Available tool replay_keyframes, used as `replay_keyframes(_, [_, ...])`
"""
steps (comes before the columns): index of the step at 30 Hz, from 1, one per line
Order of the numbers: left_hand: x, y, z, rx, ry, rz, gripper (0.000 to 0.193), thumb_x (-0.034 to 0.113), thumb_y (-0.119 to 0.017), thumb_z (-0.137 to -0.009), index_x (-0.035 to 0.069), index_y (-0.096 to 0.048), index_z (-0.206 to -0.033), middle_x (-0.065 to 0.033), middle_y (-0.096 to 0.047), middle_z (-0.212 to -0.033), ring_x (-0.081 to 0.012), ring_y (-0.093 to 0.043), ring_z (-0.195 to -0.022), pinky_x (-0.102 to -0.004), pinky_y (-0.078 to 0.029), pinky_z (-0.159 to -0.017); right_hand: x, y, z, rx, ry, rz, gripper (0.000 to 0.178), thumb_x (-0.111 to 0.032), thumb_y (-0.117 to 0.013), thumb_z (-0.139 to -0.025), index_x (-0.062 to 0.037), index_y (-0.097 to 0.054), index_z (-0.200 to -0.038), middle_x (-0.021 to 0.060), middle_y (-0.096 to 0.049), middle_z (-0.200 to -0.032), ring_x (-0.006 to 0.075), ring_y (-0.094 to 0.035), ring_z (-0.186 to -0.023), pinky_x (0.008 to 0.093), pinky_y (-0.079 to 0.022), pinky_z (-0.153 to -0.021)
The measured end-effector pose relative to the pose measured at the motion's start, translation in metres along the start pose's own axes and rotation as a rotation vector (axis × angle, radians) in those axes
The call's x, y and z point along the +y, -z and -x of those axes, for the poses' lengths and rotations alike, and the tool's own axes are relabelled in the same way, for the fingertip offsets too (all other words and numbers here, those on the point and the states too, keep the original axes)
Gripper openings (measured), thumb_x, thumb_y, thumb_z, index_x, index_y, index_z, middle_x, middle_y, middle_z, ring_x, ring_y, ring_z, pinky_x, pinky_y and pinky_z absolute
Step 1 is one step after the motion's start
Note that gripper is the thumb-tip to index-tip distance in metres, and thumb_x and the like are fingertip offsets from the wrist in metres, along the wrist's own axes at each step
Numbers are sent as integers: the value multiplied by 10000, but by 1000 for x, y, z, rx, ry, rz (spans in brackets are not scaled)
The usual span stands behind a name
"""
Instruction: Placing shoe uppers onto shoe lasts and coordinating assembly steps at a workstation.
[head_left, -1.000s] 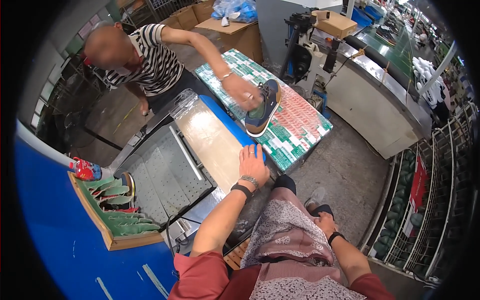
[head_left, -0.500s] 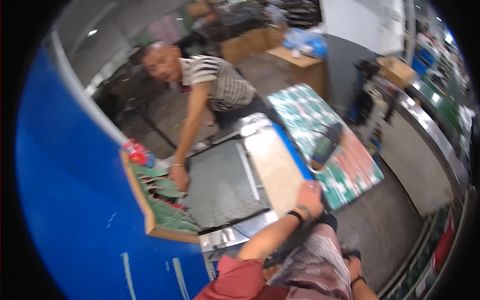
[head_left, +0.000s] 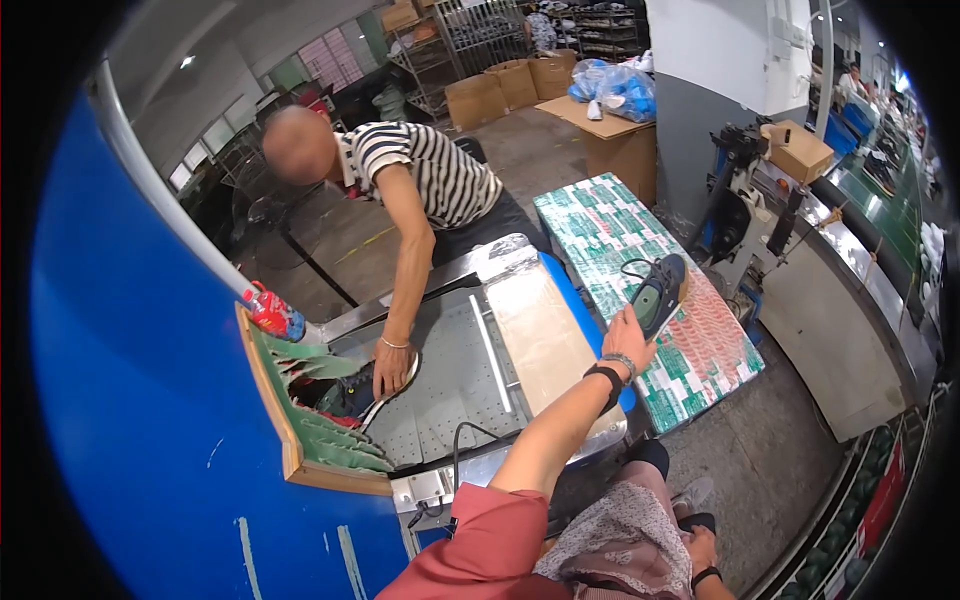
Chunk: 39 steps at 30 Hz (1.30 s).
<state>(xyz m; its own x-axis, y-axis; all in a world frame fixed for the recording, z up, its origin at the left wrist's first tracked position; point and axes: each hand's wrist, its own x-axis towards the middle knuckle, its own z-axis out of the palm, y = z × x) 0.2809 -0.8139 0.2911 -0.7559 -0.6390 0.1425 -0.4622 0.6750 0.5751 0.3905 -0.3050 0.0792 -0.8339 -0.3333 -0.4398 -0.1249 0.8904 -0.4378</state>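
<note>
My left hand [head_left: 626, 340] reaches out over the patterned table and grips the near end of a dark shoe [head_left: 660, 295] with a green inside and a pale sole edge. Low in the view, my right hand [head_left: 703, 550] is beside my leg, by the patterned cloth on my lap; its fingers are partly hidden. Across from me, a co-worker in a striped shirt has a hand [head_left: 392, 368] on another dark shoe [head_left: 352, 393] with a white sole, at the flapped opening [head_left: 340, 430] of the blue machine.
A grey perforated conveyor bed [head_left: 440, 365] leads out of the opening, beside a tan board [head_left: 545, 340]. The table [head_left: 590, 225] has a green, white and red covering. A red-labelled bottle [head_left: 272, 310] stands near the opening. At right are a black machine [head_left: 735, 200] and a metal counter [head_left: 840, 330].
My left hand has moved forward onto the shoe and taken hold of it; the shoe has turned a little. The co-worker's hand has shifted right, and a second shoe now shows under it.
</note>
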Motion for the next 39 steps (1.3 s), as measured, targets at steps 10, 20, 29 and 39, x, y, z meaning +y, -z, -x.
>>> replay_keyframes(10, [-3, -13, -42, -44, 149, 46, 598, 430, -784, -789, 15, -687, -1209, -237, -731, -1121, -444, -683, -1051, -490, -523, -916, -14, -14, 14, 228, -33, 42, 422, -322, -658, -828, -99, -735, -1178, 115, -631, -1347, 330, -519, -1298, 536, -436, -1042])
replay_keyframes(20, [27, -11, 42, -127, 115, -50, 544, 397, -732, -764, -89, -665, -999, -312, -712, -986, -496, -672, -949, -545, -514, -868, -25, -6, 11, 125, -39, 135, 418, -369, -646, -838, -148, -747, -1179, 69, -650, -1267, 299, -543, -1256, 529, -475, -986])
replay_keyframes(29, [40, -11, 42, -211, 5, -121, 671, 383, -797, -715, -120, -572, -1100, -341, -694, -1011, -497, -672, -967, -522, -527, -882, -21, -5, 9, 25, -85, 44, 453, -381, -600, -881, -136, -721, -1243, 89, -620, -1341, 312, -508, -1312, 542, -451, -1021])
replay_keyframes(39, [42, -43, 34, -169, 253, 322, 610, 136, -805, -629, -158, -570, -1109, -277, -690, -1074, -381, -684, -976, -415, -530, -919, -32, 23, 19, -91, -109, -98, 553, -377, -585, -904, -106, -618, -1385, 146, -574, -1427, 359, -466, -1370, 571, -422, -1063])
